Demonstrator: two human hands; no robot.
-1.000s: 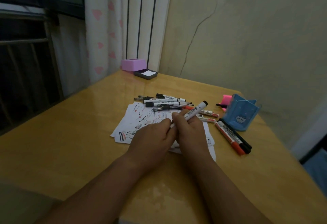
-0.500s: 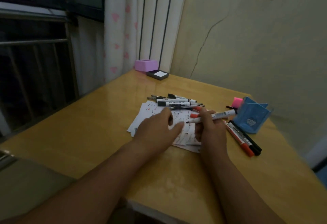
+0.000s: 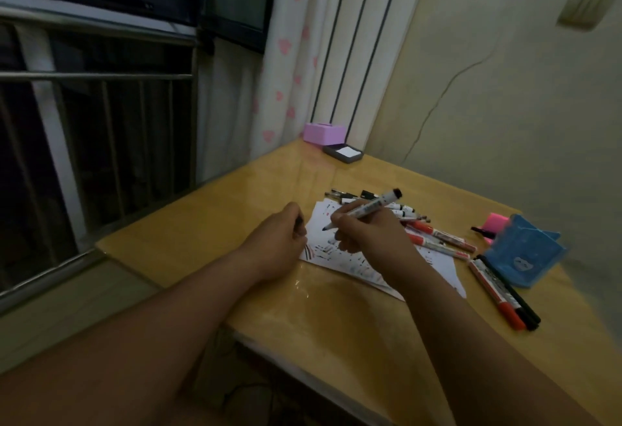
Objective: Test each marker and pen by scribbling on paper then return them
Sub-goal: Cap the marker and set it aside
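Scribble-test step: right hand (image 3: 367, 235) pinches uncapped marker (image 3: 367, 209) pen-style, tip at paper (image 3: 441, 265) mid-desk, contact unclear, left hand (image 3: 277, 240) curled round likely cap (image 3: 298, 223); next probably needs short strokes, recapping, return to blue holder (image 3: 525, 253) by right edge.

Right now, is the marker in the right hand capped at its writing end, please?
No, the marker held by the right hand shows a bare dark tip over the paper.

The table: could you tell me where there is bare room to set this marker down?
Free: bare table between the paper and the near edge, and from the paper toward the pink box. Crowded: pens behind the paper, markers beside the blue holder.
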